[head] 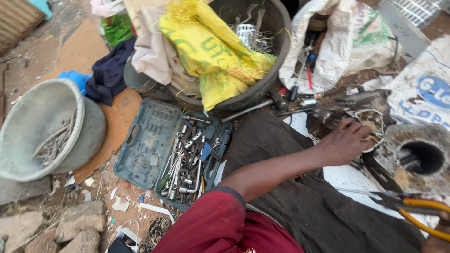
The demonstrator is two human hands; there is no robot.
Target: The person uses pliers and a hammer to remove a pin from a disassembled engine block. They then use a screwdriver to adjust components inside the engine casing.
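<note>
Outdoors on littered ground, left hand is pressing spread fingers on a rusty casing at 2 o'clock, right hand gripping yellow-handled pliers; sharp rust could cut.

The open tool case is dull teal, its sockets and wrenches silver-grey. A yellow sack with green lettering drapes over the dark grey tub. The sleeve is dark red, the cloth beneath it brown-black. The pliers have yellow handles with a red and blue band. The round basin is pale grey-green. The white sack carries faded green and red print. A navy garment lies on tan cardboard.
</note>
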